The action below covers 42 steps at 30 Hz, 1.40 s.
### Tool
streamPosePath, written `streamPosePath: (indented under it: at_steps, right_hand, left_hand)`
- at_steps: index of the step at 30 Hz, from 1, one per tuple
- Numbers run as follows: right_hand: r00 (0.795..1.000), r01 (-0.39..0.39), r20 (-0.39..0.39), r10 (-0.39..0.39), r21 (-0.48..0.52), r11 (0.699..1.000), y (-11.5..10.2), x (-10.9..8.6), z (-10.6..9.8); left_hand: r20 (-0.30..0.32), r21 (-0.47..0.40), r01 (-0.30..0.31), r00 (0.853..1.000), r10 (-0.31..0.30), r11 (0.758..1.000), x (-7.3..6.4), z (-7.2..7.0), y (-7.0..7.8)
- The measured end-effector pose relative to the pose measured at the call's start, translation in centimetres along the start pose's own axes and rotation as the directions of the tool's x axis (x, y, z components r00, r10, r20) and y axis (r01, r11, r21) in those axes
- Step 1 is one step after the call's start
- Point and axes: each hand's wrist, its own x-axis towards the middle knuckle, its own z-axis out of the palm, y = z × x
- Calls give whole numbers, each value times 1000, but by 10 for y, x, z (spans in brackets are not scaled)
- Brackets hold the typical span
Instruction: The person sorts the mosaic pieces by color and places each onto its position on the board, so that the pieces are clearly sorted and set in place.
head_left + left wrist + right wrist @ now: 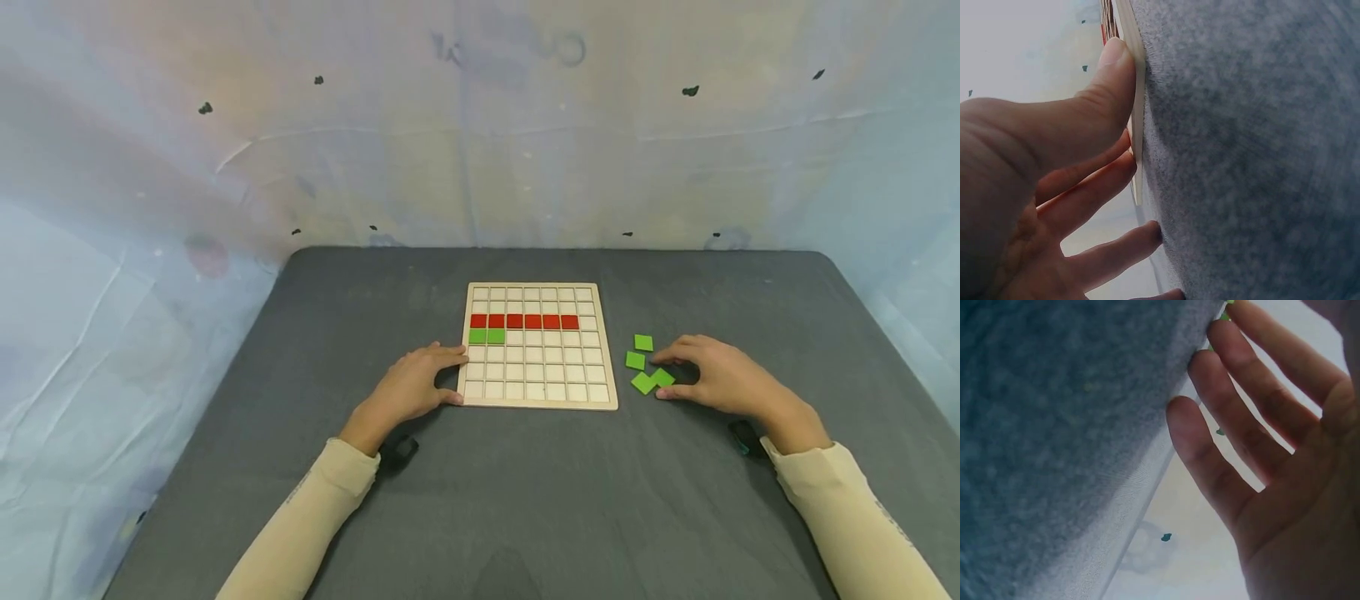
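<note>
A square wooden grid board lies flat on the grey table. Across one of its rows runs a line of several red tiles, and two green tiles sit below their left end. At the board's left edge rests my left hand, its thumb and fingers extended against the rim. Several loose green tiles lie on the table right of the board. My right hand is beside them with fingers spread, thumb and index fingertips right by the nearest ones. Its palm holds nothing in the right wrist view.
The dark grey table reaches back to a pale printed curtain, which also hangs along the sides. A black wrist device shows under the left wrist and another black device under the right.
</note>
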Motion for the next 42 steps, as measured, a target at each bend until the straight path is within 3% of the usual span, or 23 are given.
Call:
streamPosePath:
  at_steps: [42]
  right_hand:
    - [999, 39, -33, -40, -32, 999, 2, -1, 1]
  left_hand:
    - [3, -3, -9, 1000, 9, 1000, 0, -1, -1]
